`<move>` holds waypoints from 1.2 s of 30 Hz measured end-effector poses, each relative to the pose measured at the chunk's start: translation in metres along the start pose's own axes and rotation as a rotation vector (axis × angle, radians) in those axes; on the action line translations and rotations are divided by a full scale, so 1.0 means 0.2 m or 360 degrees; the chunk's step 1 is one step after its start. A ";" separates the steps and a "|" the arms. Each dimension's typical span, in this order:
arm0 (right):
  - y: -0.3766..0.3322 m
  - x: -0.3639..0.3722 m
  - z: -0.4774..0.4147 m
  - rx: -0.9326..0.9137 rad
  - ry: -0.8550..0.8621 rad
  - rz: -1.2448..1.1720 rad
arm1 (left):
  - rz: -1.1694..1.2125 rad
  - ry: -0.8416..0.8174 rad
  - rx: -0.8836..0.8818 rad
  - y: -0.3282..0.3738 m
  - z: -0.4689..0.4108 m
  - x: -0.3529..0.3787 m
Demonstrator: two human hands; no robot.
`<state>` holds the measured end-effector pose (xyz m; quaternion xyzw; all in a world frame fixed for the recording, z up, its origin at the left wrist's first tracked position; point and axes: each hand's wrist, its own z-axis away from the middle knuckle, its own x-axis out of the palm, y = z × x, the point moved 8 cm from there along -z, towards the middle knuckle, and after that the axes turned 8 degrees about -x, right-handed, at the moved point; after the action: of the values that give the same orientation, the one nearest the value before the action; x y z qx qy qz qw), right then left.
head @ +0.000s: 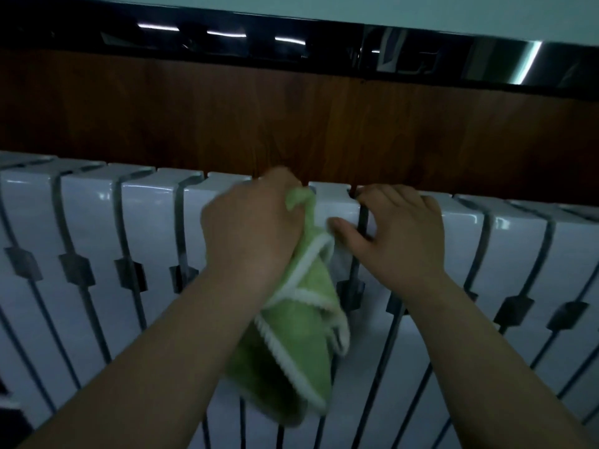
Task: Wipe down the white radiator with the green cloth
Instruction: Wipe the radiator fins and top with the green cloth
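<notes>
Mid-task, likely. Left hand (pixel 252 222) is gripping the green cloth (pixel 291 335) in curled fingers at the white radiator's (pixel 97 222) top edge, mid-length. Right hand (pixel 398 234) is resting spread-fingered on the top edge just beside, holding nothing. Wiped sections aren't showing any difference; the lower front is probably still needing a wipe. Cloth is hanging folded, fluffy, white-trimmed, slightly blurred.

head cam | faces forward-down | close above radiator (pixel 97 228) top | single view
</notes>
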<state>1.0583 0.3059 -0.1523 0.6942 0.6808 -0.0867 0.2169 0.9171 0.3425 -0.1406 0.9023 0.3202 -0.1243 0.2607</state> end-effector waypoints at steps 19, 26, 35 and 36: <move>0.00 0.00 0.01 0.0007 0.0023 0.0014 | 0.0065 0.0088 0.0112 -0.07 0.18 0.09; -0.01 0.01 0.01 -0.0011 0.0023 0.0135 | 0.0258 0.0115 0.0124 -0.24 0.56 0.27; -0.01 0.02 0.01 -0.0014 -0.0043 0.0130 | 0.0322 -0.0023 -0.0115 -0.34 0.80 0.36; -0.01 0.02 0.01 -0.0019 -0.0046 0.0132 | 0.0366 0.0006 -0.0169 -0.34 0.78 0.35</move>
<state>1.0571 0.3087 -0.1568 0.7192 0.6488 -0.0836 0.2342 0.9178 0.3376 -0.3257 0.9182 0.2213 -0.0747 0.3199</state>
